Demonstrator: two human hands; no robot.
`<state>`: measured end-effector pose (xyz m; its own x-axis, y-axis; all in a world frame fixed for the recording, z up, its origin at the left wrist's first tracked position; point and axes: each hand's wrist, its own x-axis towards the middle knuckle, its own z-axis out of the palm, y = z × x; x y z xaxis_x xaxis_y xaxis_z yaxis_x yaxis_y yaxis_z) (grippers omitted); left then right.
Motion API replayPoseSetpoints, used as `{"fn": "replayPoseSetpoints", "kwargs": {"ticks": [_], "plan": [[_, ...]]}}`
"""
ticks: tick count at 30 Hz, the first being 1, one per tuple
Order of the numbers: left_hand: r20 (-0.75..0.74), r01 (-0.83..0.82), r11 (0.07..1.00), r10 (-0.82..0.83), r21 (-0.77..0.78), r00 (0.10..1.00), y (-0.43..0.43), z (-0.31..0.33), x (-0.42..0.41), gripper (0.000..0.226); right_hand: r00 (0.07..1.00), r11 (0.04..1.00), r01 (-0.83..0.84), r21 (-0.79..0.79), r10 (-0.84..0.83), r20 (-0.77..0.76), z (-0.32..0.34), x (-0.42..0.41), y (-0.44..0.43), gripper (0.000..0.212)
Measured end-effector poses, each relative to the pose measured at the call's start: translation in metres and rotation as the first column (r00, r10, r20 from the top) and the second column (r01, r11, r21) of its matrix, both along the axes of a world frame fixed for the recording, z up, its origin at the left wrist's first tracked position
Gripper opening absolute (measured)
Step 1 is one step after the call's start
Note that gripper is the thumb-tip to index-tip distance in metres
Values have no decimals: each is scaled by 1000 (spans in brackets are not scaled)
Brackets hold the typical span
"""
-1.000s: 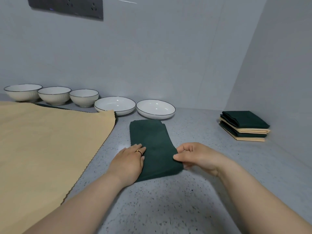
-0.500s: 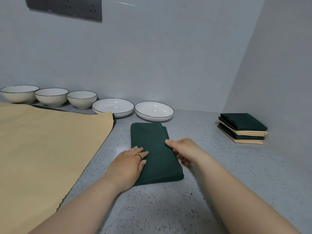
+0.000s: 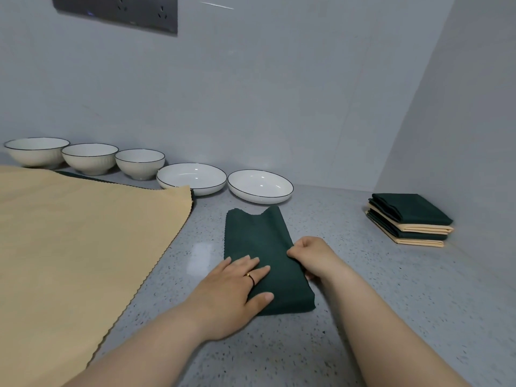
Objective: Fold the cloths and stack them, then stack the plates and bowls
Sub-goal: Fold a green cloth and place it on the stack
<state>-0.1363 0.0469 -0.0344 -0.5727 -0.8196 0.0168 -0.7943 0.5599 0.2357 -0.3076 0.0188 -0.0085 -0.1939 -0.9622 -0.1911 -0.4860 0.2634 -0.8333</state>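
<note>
Speckled countertop (image 3: 363, 289), folded dark-green cloth (image 3: 257, 236), left grip (image 3: 231, 289) flat on it, right grip (image 3: 312, 255) pinching its edge.

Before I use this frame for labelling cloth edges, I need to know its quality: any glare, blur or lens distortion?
Head view: sharp on the green cloth, no motion blur; small glints on the two plates and a pale reflection on the counter left of the cloth; soft light, faint shadows; wide-angle stretch at the edges.

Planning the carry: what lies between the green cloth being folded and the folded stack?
Head view: beyond the right hand gripping the green cloth, only bare counter up to the folded stack.
</note>
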Motion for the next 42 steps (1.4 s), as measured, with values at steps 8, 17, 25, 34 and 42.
{"fn": "replayPoseSetpoints", "kwargs": {"ticks": [8,17,25,34,42], "plan": [[72,-35,999,35,6,997,3,-3,-2,59,992,998,19,-59,-27,-125,-6,4,-6,17],[99,-66,998,64,21,993,3,-4,-3,63,600,961,-277,-5,169,-782,-13,33,15,52],[157,-54,997,46,46,986,-1,-5,-4,64,592,947,-280,159,301,-747,-21,20,-33,54],[180,-46,996,32,75,983,-4,-5,-4,63,612,957,-258,132,267,-745,-24,22,-100,53],[55,-213,973,209,87,976,-49,1,-9,52,587,957,-266,118,257,-768,-25,20,-99,53]]}}
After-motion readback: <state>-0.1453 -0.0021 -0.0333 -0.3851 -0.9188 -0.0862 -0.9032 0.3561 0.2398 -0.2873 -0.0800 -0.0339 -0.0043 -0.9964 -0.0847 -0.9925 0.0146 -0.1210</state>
